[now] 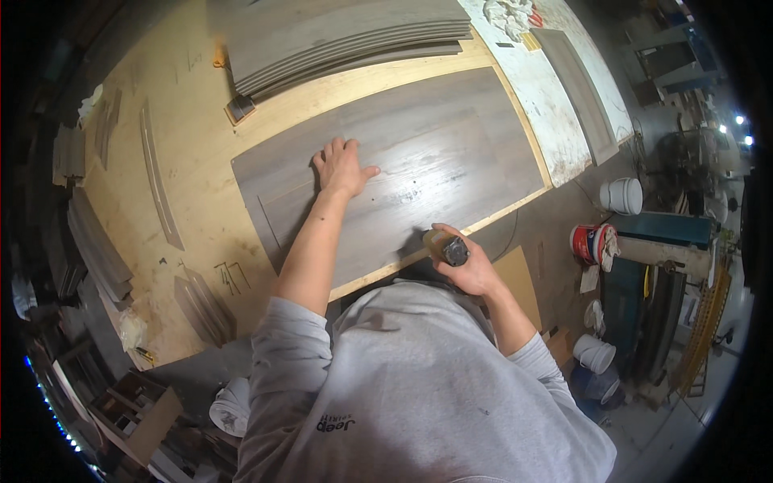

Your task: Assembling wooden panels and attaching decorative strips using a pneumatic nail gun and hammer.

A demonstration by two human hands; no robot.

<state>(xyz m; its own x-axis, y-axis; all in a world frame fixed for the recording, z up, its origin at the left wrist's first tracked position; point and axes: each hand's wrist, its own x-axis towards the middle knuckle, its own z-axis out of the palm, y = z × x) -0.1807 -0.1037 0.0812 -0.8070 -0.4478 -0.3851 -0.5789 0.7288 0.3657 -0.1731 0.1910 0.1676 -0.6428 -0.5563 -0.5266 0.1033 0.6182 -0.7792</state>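
A grey-brown wood-grain panel (419, 157) lies flat on the workbench before me. My left hand (341, 168) rests palm down on it, left of its middle, fingers spread. Near the panel's front edge my right hand (471, 270) is wrapped around a small handheld power tool (445, 247) with a yellowish body and a dark round end. The tool's underside is hidden, so I cannot tell whether it touches the edge. Small dark specks show on the panel.
Behind the panel sits a stack of similar boards (346, 36). A framed panel (572, 92) lies on the white surface at right. Narrow strips (161, 177) lie on the bench's left part. White buckets (621, 196) and a red-and-white bucket (592, 241) stand on the floor at right.
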